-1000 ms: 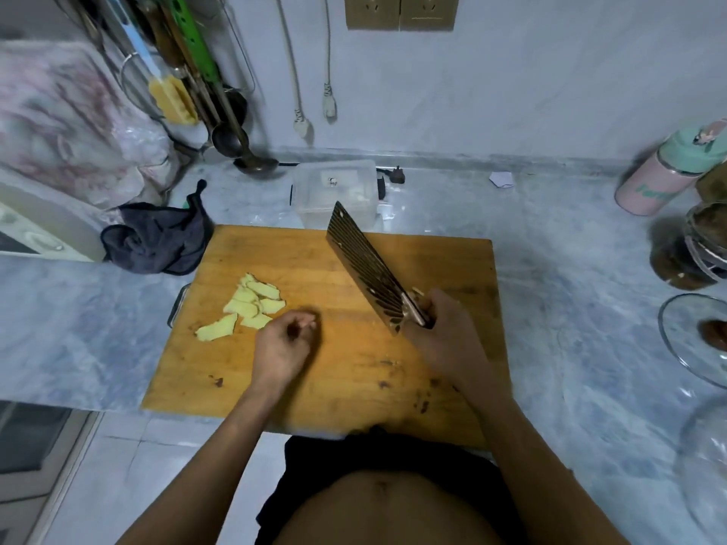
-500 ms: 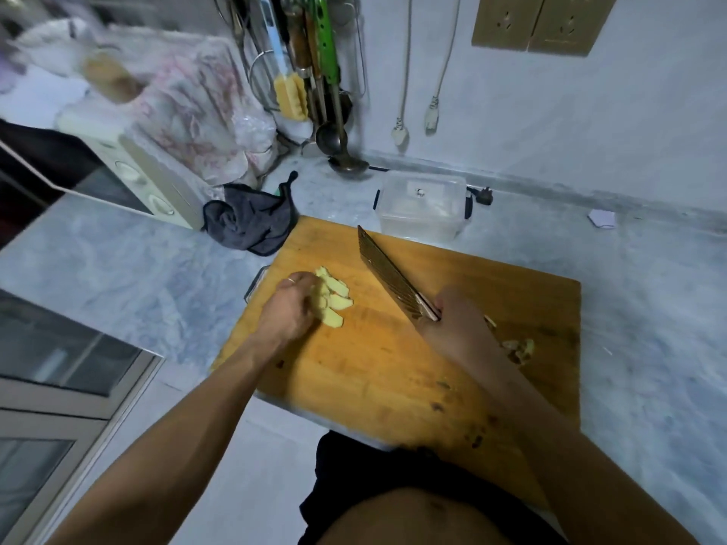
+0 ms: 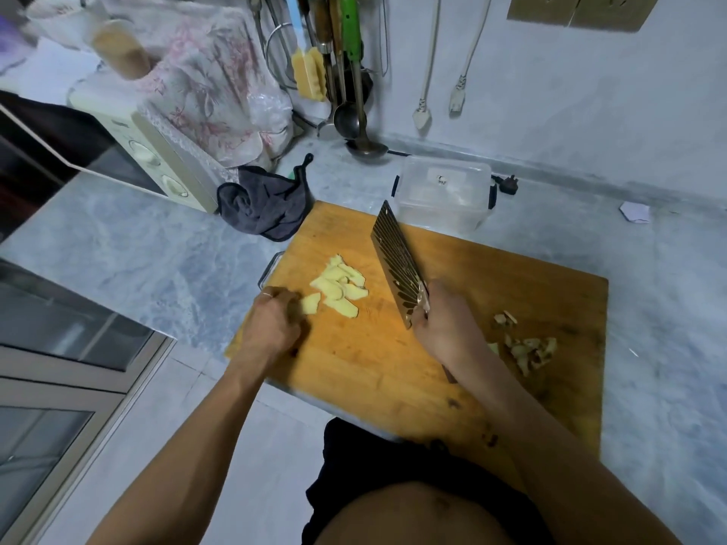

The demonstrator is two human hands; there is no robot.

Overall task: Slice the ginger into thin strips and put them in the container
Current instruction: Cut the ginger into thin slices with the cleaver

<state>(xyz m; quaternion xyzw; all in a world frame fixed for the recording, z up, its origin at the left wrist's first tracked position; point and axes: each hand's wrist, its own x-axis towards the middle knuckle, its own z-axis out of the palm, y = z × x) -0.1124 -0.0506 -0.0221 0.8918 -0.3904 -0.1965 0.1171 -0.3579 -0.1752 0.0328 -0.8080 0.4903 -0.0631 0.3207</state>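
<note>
A dark cloth [image 3: 264,204] lies crumpled on the marble table [image 3: 149,245], just beside a cream microwave [image 3: 157,159] draped in floral fabric [image 3: 204,92]. Ladles [image 3: 356,116] hang by the wall; two plugs [image 3: 438,108] dangle below brass sockets [image 3: 578,9].

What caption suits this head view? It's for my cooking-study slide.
Left hand gathers ginger slices on the board while the right hand holds the cleaver; container waits behind.
</note>
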